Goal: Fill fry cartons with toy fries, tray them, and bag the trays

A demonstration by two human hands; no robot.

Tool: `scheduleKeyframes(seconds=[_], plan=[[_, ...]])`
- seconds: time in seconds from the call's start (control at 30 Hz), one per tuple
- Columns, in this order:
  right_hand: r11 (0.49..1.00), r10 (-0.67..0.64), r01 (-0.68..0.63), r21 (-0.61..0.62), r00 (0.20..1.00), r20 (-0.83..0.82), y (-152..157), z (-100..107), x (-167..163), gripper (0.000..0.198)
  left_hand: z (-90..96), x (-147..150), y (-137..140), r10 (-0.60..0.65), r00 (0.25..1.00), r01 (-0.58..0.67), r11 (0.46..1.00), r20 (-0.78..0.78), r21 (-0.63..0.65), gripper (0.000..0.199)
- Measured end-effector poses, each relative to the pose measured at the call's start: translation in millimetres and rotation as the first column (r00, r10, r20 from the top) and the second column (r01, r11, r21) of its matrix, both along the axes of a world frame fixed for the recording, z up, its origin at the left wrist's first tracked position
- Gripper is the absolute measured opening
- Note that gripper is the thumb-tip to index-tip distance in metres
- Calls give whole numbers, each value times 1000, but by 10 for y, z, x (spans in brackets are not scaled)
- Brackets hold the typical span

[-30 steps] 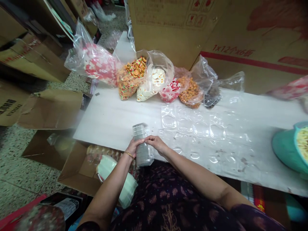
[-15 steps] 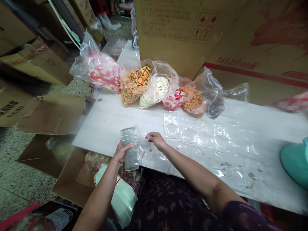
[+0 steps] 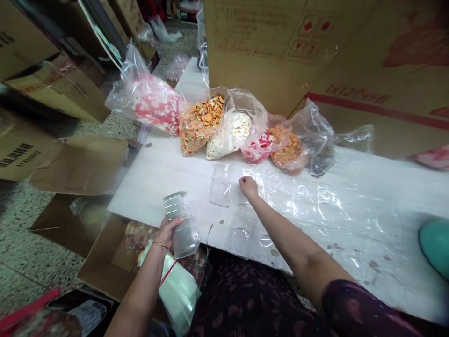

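Observation:
My left hand (image 3: pixel 167 230) grips a stack of clear plastic trays (image 3: pixel 182 229) above the table's front edge, thumb across the top. My right hand (image 3: pixel 249 187) is curled closed over the table, with nothing visible sticking out of it. Beneath and beside it are single clear trays with round hollows: one tray (image 3: pixel 220 186) lies just left of the hand, and another tray (image 3: pixel 242 229) lies nearer the front edge. More clear trays (image 3: pixel 303 199) run in rows to the right, their edges hard to tell apart.
Along the back stand open bags: pink-and-white pieces (image 3: pixel 156 103), orange slices (image 3: pixel 199 128), white flower-like pieces (image 3: pixel 228 138), red-and-white pieces (image 3: pixel 257 146) and brown-orange pieces (image 3: pixel 289 152). Behind is a large carton (image 3: pixel 259 47). A teal container (image 3: pixel 435 245) sits right; an open box (image 3: pixel 105 262) with plastic sleeves (image 3: pixel 178 290) is lower left.
A single tray now lies at the left end of the back row. My right hand has moved away from the stack, right and slightly back. My left hand with the stack has shifted slightly left.

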State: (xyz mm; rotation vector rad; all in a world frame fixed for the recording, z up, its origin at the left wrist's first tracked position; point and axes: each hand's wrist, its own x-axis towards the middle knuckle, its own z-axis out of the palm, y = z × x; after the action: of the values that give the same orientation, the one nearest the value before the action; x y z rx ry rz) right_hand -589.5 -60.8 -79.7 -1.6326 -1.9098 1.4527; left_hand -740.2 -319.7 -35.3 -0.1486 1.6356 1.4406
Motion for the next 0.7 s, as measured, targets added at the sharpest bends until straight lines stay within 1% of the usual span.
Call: scheduleKeyframes(seconds=[0.03, 0.07, 0.1, 0.13, 0.17, 0.2, 0.23, 0.27, 0.3, 0.37, 0.43, 0.47, 0.5, 0.53, 0.57, 0.6, 0.63, 0.67, 0.7], plan=[[994, 52, -57, 89, 997, 55, -33, 2, 6, 23, -6, 4, -6, 4, 1000, -4, 1000, 6, -1, 45], [968, 151, -172, 181, 981, 121, -83, 0, 3, 27, -10, 7, -12, 6, 1000, -6, 1000, 12, -1, 44], [906, 289, -334, 260, 937, 198, -145, -9, -10, 31, -12, 11, -14, 3, 1000, -3, 1000, 19, 1, 44], [802, 433, -511, 309, 854, 287, -208, -26, -31, 34, -10, 16, -13, -4, 1000, 4, 1000, 24, 2, 44], [684, 547, -656, 318, 750, 372, -266, -53, -52, 37, -3, 24, -7, -12, 1000, 12, 1000, 28, 3, 43], [595, 608, -746, 299, 661, 439, -311, -85, -66, 39, 7, 33, 0, -20, 999, 20, 1000, 32, 3, 43], [544, 625, -793, 274, 601, 498, -340, -118, -68, 42, 21, 42, 9, -25, 999, 25, 1000, 33, 0, 43], [533, 611, -808, 251, 573, 547, -353, -146, -55, 44, 36, 51, 18, -25, 999, 25, 1000, 33, -4, 42], [549, 580, -802, 235, 568, 583, -356, -162, -28, 46, 49, 61, 28, -22, 999, 22, 1000, 29, -9, 42], [623, 506, -750, 222, 603, 616, -363, -138, 41, 48, 69, 79, 51, -17, 1000, 17, 1000, 23, -11, 40], [715, 452, -661, 228, 685, 571, -438, -22, 79, 47, 72, 100, 89, -26, 999, 26, 1000, 36, -4, 38], [761, 439, -604, 236, 748, 498, -519, 65, 71, 45, 69, 113, 114, -36, 998, 36, 999, 51, -2, 37], [802, 435, -547, 241, 811, 392, -628, 159, 41, 42, 64, 127, 144, -47, 997, 48, 999, 67, -4, 36], [832, 454, -499, 242, 864, 219, -760, 251, -8, 37, 57, 142, 176, -58, 995, 59, 998, 79, -8, 35], [862, 466, -458, 216, 885, 16, -900, 330, -72, 32, 50, 156, 210, -63, 994, 65, 998, 85, -13, 34], [878, 473, -446, 171, 862, -180, -1035, 386, -143, 28, 43, 169, 243, -64, 994, 66, 998, 85, -19, 32], [884, 463, -451, 118, 821, -334, -1151, 417, -211, 25, 36, 181, 275, -63, 995, 65, 998, 83, -25, 30], [895, 420, -443, 53, 796, -435, -1239, 425, -264, 24, 31, 192, 304, -60, 995, 63, 997, 81, -34, 27], [910, 334, -413, -45, 792, -512, -1297, 417, -295, 22, 27, 202, 329, -61, 995, 65, 997, 83, -47, 25]])
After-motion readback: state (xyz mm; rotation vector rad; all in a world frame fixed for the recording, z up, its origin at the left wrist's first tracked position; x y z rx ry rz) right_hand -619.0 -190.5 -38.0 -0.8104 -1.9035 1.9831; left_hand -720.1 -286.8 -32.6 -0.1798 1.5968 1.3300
